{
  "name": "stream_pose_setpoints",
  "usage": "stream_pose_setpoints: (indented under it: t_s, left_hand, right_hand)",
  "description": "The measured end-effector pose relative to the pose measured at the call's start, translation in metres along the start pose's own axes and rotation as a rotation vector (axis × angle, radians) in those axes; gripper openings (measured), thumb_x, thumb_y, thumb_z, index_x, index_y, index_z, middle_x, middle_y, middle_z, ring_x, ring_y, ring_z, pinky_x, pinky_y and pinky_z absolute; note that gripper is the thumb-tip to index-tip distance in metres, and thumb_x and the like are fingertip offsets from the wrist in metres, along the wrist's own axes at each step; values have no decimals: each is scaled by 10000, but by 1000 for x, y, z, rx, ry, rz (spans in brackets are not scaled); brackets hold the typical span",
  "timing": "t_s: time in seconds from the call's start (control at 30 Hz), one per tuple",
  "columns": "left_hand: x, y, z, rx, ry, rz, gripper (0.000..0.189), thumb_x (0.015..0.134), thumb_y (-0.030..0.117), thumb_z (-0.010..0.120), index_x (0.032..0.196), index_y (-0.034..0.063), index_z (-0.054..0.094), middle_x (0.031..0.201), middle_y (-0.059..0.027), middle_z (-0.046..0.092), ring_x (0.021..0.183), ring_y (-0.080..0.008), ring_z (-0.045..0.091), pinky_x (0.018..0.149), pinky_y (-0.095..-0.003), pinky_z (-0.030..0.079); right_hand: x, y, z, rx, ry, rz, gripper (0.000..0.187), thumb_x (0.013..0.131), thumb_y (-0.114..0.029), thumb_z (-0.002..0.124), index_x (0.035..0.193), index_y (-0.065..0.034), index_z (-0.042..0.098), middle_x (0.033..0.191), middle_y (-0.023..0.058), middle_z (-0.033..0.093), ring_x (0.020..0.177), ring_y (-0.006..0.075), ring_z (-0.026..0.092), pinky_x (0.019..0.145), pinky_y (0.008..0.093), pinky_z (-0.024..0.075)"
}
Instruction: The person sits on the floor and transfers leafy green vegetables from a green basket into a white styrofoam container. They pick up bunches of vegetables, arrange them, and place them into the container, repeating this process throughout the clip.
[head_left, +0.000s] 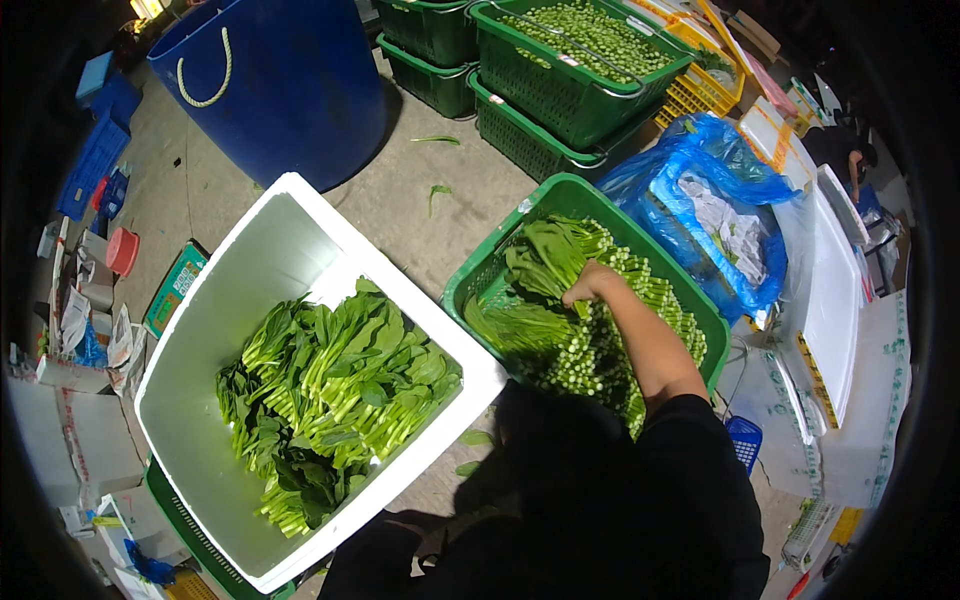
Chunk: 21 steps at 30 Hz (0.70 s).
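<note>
My right hand (594, 283) is closed around a bunch of leafy green vegetables (547, 259) at the top of a green plastic crate (480, 262). Below it in the crate, more stalks (577, 371) are packed with their pale cut ends facing up. To the left stands a deep white foam box (217, 300), partly filled with loose piles of leafy greens (337, 382). My left hand is out of view.
A large blue tub (292, 90) with a rope handle stands ahead, beside stacked green crates (555, 105) of stalks. A box lined with blue plastic (645, 180) adjoins my crate on the right. A green digital scale (176, 289) sits left of the foam box. Farther right, a person (836, 154) bends down.
</note>
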<state>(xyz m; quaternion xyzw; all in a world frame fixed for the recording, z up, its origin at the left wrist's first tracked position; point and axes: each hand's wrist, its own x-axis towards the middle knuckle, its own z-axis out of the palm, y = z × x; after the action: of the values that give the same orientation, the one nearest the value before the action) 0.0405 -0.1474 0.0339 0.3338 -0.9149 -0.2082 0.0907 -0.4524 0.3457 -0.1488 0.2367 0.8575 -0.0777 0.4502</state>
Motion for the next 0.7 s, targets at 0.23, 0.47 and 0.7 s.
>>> stream_pose_setpoints:
  t_s: [0.23, 0.47, 0.7]
  left_hand:
    - [-2, -4, 5, -14, 59, 103, 364, 982, 303, 531, 1133, -4, 655, 1106, -203, 645, 1016, -358, 585, 956, -430, 434]
    - [8, -20, 23, -39, 108, 205, 315, 943, 256, 611, 1119, -1, 663, 1088, -215, 654, 1020, -359, 599, 936, -411, 458]
    - [16, -2, 37, -112, 166, 360, 264, 905, 189, 652, 1086, -3, 666, 1061, -191, 657, 973, -353, 606, 923, -422, 460]
  right_hand:
    - [-58, 135, 14, 938, -105, -212, 995, 700, -447, 799, 1451, 34, 358, 1580, 232, 167, 1429, 386, 242, 1013, 554, 409]
    - [-130, 195, 77, 1859, -419, -952, 774, 709, -349, 804, 1344, -34, 493, 1230, 183, 623, 1083, 355, 636, 928, 528, 528]
    - [-181, 155, 62, 1823, -769, -1313, 979, 672, -472, 790, 1441, -17, 391, 1380, 251, 495, 1189, 487, 532, 1039, 644, 382]
